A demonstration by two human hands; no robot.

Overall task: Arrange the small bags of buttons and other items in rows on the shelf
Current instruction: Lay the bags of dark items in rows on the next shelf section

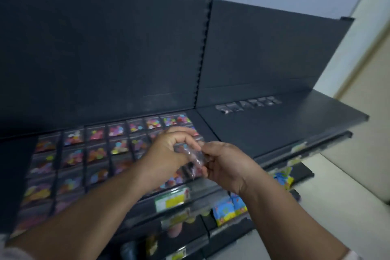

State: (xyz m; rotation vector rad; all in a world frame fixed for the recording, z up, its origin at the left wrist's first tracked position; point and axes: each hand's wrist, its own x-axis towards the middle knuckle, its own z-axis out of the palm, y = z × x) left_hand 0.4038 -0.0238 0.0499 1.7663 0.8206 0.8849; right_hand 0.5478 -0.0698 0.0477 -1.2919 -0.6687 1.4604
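Observation:
Both hands meet over the right end of the dark shelf (211, 131). My left hand (168, 150) and my right hand (223, 162) together pinch a small clear plastic bag (195, 159) with dark items inside; the picture is blurred there. Beneath and to the left, several small bags of coloured buttons (95, 150) lie flat in rows on the shelf. On the adjoining shelf section to the right, a short row of clear bags with dark contents (249, 104) lies near the back panel.
A dark back panel (105, 59) with a notched upright post (203, 48) rises behind the shelf. Lower shelves hold blue and yellow packets (229, 209) and price labels (171, 198). A pale wall (363, 112) stands at the right.

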